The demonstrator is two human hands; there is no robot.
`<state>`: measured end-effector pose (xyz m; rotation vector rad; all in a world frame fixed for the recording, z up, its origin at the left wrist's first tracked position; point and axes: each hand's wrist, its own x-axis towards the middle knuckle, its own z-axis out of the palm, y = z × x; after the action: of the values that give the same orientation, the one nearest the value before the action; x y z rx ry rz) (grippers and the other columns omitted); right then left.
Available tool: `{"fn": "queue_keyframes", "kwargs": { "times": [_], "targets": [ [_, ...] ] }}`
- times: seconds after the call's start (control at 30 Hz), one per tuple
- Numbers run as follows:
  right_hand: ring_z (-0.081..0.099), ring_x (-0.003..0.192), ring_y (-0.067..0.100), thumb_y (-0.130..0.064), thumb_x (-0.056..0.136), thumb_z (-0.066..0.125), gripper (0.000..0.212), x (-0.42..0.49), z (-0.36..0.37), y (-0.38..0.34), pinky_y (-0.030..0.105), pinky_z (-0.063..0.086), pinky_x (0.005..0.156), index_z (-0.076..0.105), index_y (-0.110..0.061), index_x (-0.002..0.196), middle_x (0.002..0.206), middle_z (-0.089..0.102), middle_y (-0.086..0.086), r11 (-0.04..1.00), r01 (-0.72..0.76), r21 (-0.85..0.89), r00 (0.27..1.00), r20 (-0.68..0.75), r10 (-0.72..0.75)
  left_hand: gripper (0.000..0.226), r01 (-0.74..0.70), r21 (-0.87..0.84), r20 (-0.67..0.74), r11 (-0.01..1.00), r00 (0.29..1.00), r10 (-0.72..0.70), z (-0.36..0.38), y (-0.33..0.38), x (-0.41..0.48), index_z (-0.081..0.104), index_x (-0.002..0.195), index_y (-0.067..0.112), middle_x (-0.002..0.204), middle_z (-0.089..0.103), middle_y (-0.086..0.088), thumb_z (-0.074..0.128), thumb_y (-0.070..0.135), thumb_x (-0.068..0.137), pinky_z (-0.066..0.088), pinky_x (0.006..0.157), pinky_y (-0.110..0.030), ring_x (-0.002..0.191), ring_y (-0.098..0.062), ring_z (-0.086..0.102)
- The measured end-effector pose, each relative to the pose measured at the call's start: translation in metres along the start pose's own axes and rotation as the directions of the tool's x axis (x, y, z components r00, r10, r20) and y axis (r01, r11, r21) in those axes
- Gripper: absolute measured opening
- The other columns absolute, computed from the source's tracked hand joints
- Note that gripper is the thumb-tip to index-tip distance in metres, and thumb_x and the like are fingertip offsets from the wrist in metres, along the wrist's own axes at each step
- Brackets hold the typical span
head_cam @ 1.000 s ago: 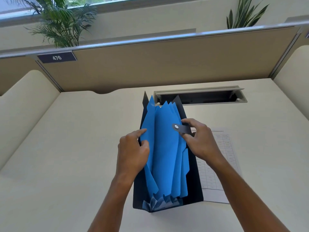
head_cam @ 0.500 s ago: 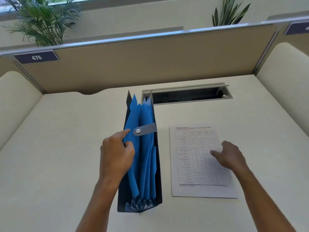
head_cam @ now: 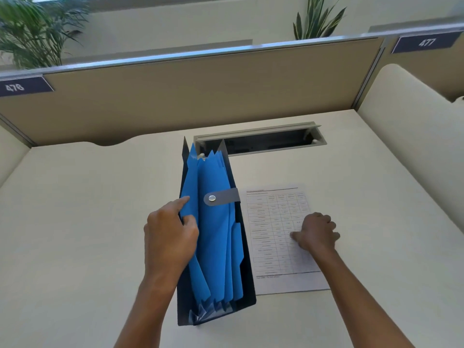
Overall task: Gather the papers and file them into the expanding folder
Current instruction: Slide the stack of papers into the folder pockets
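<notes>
Your left hand (head_cam: 170, 237) pinches a blue divider of the folder (head_cam: 216, 237), which stands open on the counter (head_cam: 75, 222). Your right hand (head_cam: 315, 233) lies curled on the paper (head_cam: 276, 222) just beside it and holds nothing. If the left grip loosens, the folder may tip or close; a careless drag may crease the sheet. The signs read 476 (head_cam: 15, 87) and 477 (head_cam: 426, 42); the table print is too small to read.

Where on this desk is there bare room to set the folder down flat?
Left of the expanding folder and left hand, the desk lies bare out to the side panel. More room sits right of the printed sheet. The middle is crowded: folder, sheet, right hand, and the open cable tray behind.
</notes>
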<state>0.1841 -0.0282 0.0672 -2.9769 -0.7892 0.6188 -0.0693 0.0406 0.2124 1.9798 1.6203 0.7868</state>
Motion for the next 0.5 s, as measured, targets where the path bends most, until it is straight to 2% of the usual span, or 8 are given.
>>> {"fn": "queue_keyframes", "kwargs": {
  "times": [0.1,0.2,0.43,0.5],
  "targets": [
    [0.046,0.124,0.034,-0.049,0.073,0.079,0.088,0.007,-0.006,-0.001,0.045,0.041,0.098,0.042,0.0,0.136,0.134,0.047,0.019,0.999,-0.041,0.017,0.998,0.05,0.04,0.045,0.008,-0.002,0.001,1.0,1.0,-0.008,0.001,0.002,0.0,0.067,0.121,0.015,0.044,0.044,0.009,0.055,-0.001,0.08,0.04,0.065,-0.029,0.041,-0.011,0.045],
    [0.045,0.125,0.033,-0.046,0.069,0.082,0.073,0.01,-0.009,0.0,0.045,0.039,0.1,0.053,-0.01,0.125,0.131,0.053,0.013,0.996,-0.07,0.062,0.993,0.095,0.063,0.045,0.009,-0.012,0.004,1.0,1.0,-0.009,0.002,0.004,-0.001,0.067,0.121,0.015,0.044,0.043,0.011,0.055,-0.001,0.081,0.039,0.065,-0.028,0.04,-0.01,0.043],
    [0.045,0.125,0.032,-0.045,0.067,0.083,0.068,0.009,-0.011,-0.002,0.045,0.039,0.099,0.056,-0.013,0.121,0.13,0.053,0.01,0.992,-0.096,0.085,0.989,0.119,0.086,0.045,0.025,-0.004,0.005,1.0,1.0,-0.025,0.0,0.006,-0.003,0.066,0.123,0.015,0.05,0.046,0.007,0.054,-0.001,0.082,0.04,0.066,-0.024,0.04,-0.008,0.044],
    [0.045,0.125,0.032,-0.045,0.067,0.084,0.065,0.009,-0.013,-0.002,0.045,0.039,0.099,0.057,-0.015,0.118,0.131,0.053,0.01,0.99,-0.103,0.097,0.987,0.132,0.09,0.045,0.034,0.006,0.006,0.999,0.999,-0.034,-0.001,0.005,-0.002,0.066,0.123,0.015,0.052,0.051,0.0,0.054,-0.001,0.082,0.04,0.066,-0.024,0.039,-0.008,0.043]
  ]
}}
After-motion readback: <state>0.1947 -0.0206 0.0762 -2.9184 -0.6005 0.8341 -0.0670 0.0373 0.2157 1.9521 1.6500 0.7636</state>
